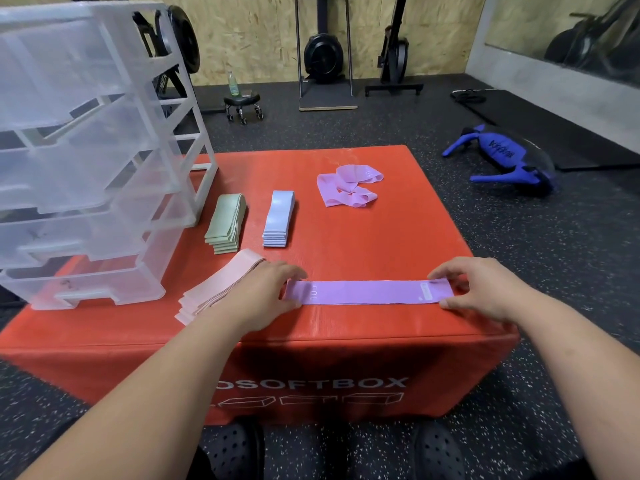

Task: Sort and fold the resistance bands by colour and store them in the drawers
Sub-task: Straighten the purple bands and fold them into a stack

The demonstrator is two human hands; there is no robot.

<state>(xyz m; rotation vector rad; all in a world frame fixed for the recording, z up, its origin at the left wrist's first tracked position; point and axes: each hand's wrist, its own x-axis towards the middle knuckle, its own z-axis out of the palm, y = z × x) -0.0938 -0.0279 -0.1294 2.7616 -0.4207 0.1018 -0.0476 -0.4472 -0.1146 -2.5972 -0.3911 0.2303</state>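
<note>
Band (pixel 367 292) spans left grip (pixel 265 294), right grip (pixel 485 289)

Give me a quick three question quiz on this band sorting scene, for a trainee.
1. True or false: the green stack lies between the drawers and the blue stack.
2. Which stack lies nearest the left hand? A green, B blue, C pink.
3. Fill in: the left hand and right hand pinch the ends of one flat ___ band.
Key: 1 true; 2 C, pink stack; 3 purple.
</note>
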